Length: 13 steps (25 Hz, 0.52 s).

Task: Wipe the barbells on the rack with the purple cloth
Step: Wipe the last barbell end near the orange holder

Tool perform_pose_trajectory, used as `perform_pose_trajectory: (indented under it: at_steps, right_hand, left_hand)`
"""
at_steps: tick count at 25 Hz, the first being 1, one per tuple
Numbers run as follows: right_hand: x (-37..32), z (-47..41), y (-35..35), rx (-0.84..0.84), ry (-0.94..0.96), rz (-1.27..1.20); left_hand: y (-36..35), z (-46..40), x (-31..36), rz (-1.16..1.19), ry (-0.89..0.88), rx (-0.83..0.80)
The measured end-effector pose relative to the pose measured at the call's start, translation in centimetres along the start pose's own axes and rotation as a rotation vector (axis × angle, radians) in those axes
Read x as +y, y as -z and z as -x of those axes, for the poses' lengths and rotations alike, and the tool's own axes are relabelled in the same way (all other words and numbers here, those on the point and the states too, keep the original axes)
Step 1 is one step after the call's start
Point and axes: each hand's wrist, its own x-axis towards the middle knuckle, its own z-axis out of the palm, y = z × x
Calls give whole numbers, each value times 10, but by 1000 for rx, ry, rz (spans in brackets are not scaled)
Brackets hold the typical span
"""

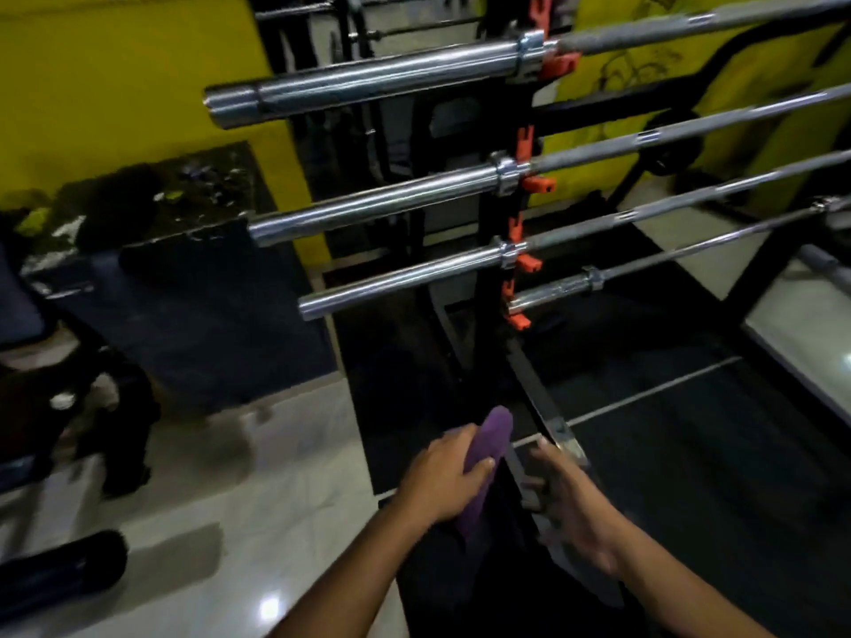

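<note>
Several chrome barbells lie level on a black upright rack (492, 287) with orange hooks: a top barbell (368, 80), a second barbell (373, 202), a third barbell (400, 276) and a shorter lowest barbell (552, 290). Their sleeve ends point left toward me. Low in the view, my left hand (442, 481) grips a folded purple cloth (488, 458), well below the barbells. My right hand (566, 508) hovers just right of the cloth with fingers relaxed, blurred, holding nothing.
The rack's black base foot (539, 407) runs along the floor toward my hands. Dark rubber mats (690, 430) cover the floor on the right, glossy tiles (258, 522) on the left. A bench and dark equipment (69, 361) stand at the left. Yellow walls are behind.
</note>
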Motion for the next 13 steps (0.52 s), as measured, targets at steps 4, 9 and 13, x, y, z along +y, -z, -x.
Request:
perform_pose_trajectory:
  at_steps: [4, 9, 13]
  right_hand:
    - [-9, -35, 5, 62, 23, -564]
    - [-65, -86, 26, 336, 166, -847]
    - [-127, -131, 55, 487, 194, -992]
  left_hand:
    - [-8, -56, 26, -126, -249, -312]
    - [21, -150, 31, -136, -571, -530]
    - [84, -266, 18, -260, -691, -228]
